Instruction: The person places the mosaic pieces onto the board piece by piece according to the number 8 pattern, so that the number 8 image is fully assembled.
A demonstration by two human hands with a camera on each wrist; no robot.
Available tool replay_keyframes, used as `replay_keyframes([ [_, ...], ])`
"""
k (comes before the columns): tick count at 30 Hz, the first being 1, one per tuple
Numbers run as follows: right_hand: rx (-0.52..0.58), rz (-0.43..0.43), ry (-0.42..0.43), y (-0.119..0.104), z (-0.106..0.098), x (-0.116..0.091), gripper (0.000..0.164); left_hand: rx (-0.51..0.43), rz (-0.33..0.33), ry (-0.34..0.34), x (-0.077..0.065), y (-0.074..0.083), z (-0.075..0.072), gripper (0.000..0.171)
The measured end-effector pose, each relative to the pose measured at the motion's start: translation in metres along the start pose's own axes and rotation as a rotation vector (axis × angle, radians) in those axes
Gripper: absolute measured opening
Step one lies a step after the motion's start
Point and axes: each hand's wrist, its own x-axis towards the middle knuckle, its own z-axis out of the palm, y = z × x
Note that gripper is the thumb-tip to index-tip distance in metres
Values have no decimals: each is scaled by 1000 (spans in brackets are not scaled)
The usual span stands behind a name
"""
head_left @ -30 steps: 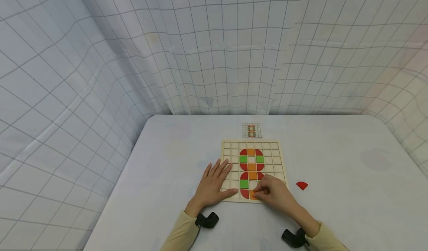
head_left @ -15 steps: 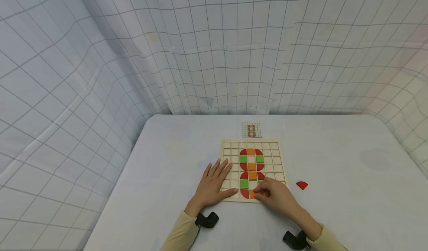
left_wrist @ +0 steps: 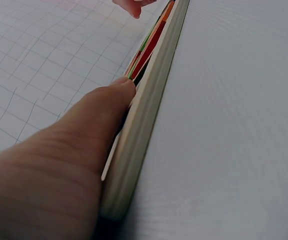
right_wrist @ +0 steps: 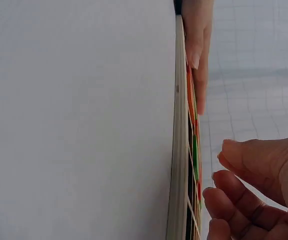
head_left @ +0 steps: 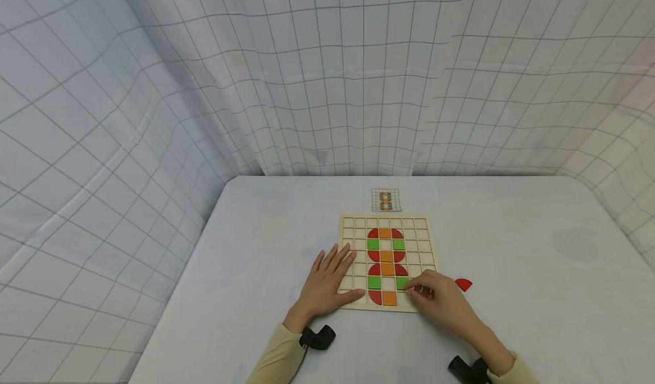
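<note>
A light wooden grid board (head_left: 419,233) holds red quarter-circle, orange square and green square tiles in a figure-eight shape. Flat on its left part rests my left hand (head_left: 323,286), fingers spread and straight, the thumb reaching toward the lower tiles. In the bottom row sits an orange square tile (head_left: 389,298) beside a red quarter-circle tile (head_left: 375,297). My right hand (head_left: 441,301) hovers over the board's lower right part, near the green tile (head_left: 402,283). In the right wrist view, the right hand's loosely bent fingers (right_wrist: 234,192) hold nothing.
A loose red quarter-circle tile (head_left: 464,284) lies on the white table (head_left: 512,247), right of the board. Behind the board is a small card (head_left: 375,201) printed with a similar figure-eight pattern. White grid-lined curtains (head_left: 358,88) surround the table's back and sides.
My right hand has let go of the bottom orange tile and moved right, uncovering that tile and the green one above it on the right. The left hand stays put.
</note>
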Motion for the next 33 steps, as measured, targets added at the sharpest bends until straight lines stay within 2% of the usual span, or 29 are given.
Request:
replay_keyframes([
  [6,-121,57,117,19,-21,-6,13,12,-5,-5,0,0,0,84],
  [11,-222,112,108,34,-36,-14,18,9,-7,-11,0,0,0,84],
  [15,-266,123,94,43,-46,-20,23,7,-6,-13,0,1,0,84],
  [26,-286,112,88,50,-54,-29,27,0,6,17,0,-1,2,85],
  [33,-278,147,106,50,-53,-31,21,-3,-8,-9,0,0,1,85],
])
